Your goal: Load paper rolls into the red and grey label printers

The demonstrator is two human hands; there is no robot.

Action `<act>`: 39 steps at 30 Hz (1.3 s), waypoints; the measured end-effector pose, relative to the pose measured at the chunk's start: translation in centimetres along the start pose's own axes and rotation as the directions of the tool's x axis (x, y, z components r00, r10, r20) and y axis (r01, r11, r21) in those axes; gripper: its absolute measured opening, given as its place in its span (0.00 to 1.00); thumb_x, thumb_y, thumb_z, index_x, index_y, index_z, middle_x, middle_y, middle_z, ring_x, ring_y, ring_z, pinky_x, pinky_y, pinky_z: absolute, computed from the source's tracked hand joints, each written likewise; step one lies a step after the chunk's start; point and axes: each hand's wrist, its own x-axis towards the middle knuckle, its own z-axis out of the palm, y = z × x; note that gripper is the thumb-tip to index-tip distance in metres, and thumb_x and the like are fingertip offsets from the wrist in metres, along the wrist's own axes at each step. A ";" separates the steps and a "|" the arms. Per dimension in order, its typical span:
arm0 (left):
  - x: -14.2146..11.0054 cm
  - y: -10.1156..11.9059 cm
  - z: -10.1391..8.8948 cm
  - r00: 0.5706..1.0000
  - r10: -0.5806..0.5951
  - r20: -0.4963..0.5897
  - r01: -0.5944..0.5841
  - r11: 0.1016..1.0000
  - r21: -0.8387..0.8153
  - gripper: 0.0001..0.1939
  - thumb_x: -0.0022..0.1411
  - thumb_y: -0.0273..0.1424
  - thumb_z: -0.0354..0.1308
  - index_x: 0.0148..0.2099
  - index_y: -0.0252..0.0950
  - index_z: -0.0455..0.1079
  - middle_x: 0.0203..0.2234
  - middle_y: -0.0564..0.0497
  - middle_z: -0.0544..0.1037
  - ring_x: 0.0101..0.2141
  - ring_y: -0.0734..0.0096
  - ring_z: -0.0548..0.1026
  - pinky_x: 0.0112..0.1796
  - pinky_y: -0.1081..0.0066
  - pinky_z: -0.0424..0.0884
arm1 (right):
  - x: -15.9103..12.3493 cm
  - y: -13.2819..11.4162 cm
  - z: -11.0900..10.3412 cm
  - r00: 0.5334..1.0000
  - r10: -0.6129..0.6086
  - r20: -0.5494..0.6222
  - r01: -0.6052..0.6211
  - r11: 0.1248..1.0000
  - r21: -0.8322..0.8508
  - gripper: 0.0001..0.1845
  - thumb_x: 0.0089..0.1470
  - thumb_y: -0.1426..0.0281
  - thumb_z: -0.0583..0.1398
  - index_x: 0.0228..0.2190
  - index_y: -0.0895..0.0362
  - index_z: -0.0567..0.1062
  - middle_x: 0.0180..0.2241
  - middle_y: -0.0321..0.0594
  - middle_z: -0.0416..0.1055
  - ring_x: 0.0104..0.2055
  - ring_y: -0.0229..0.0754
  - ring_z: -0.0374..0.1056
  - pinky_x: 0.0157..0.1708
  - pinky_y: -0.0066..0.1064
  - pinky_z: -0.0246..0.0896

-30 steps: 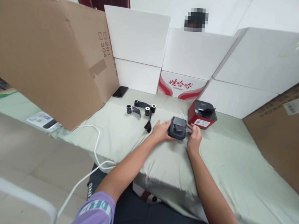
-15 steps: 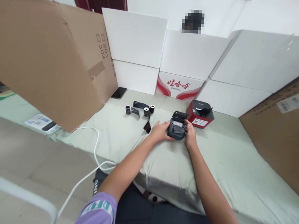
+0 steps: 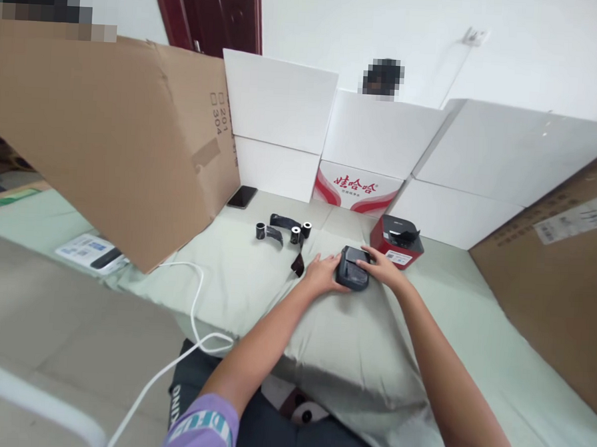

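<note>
A small dark portable printer (image 3: 354, 280) lies on the cloth-covered table with its lid (image 3: 355, 255) down. My left hand (image 3: 324, 274) grips the printer's left side, thumb along the near edge. From the right, my right hand (image 3: 383, 267) has its fingers on the lid and upper right edge. A dark strip lies across the printer's lower top face. Left of it are small rolls with dark strips: one roll (image 3: 295, 235), another roll (image 3: 307, 229) and a third roll (image 3: 261, 231). A red and black box (image 3: 396, 243) stands just behind my right hand.
A phone (image 3: 242, 196) lies at the back left, by a brown cardboard panel (image 3: 172, 157). White boards (image 3: 279, 102) wall the back; another cardboard panel (image 3: 560, 277) stands right. A white cable (image 3: 197, 298) hangs over the front left edge. Part of a person's head shows beyond the boards.
The printer's lid, raised before with a white roll visible inside, is now down. My right hand moved from the printer's right side onto the lid. The camera view tilted up slightly.
</note>
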 end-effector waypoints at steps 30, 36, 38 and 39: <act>-0.1 0.6 -0.4 1.000 -0.029 0.005 0.029 1.000 -0.002 0.60 0.45 0.56 0.70 0.72 0.36 0.51 0.65 0.37 0.68 0.66 0.53 0.65 0.69 0.50 0.47 | 1.5 -6.1 -0.7 0.931 -0.190 -0.312 -0.023 0.822 -0.569 0.07 0.59 0.67 0.58 0.38 0.54 0.75 0.39 0.43 0.74 0.37 0.44 0.69 0.31 0.31 0.52; 0.0 0.5 -0.3 0.999 -0.031 0.031 0.031 1.000 0.000 0.60 0.46 0.56 0.70 0.73 0.38 0.49 0.67 0.38 0.65 0.68 0.53 0.62 0.69 0.49 0.47 | 1.9 -6.0 -0.8 0.998 -0.050 0.025 0.054 0.753 -0.656 0.06 0.54 0.67 0.63 0.33 0.51 0.82 0.36 0.43 0.79 0.37 0.45 0.73 0.33 0.30 0.60; 0.1 0.5 -0.3 0.999 -0.028 0.044 0.028 1.000 -0.001 0.59 0.47 0.55 0.70 0.73 0.39 0.49 0.68 0.39 0.64 0.68 0.54 0.61 0.69 0.49 0.46 | 2.3 -5.8 -0.6 0.994 0.043 0.105 0.038 0.747 -0.664 0.06 0.49 0.67 0.67 0.33 0.51 0.83 0.35 0.43 0.80 0.37 0.46 0.75 0.34 0.31 0.62; 0.1 0.5 -0.3 0.999 -0.026 0.046 0.027 1.000 -0.001 0.59 0.47 0.55 0.70 0.73 0.39 0.49 0.68 0.39 0.64 0.69 0.54 0.60 0.69 0.49 0.46 | 2.5 -5.8 -0.4 0.990 0.068 0.123 0.032 0.743 -0.669 0.08 0.48 0.68 0.68 0.34 0.51 0.83 0.35 0.44 0.80 0.37 0.47 0.75 0.34 0.32 0.63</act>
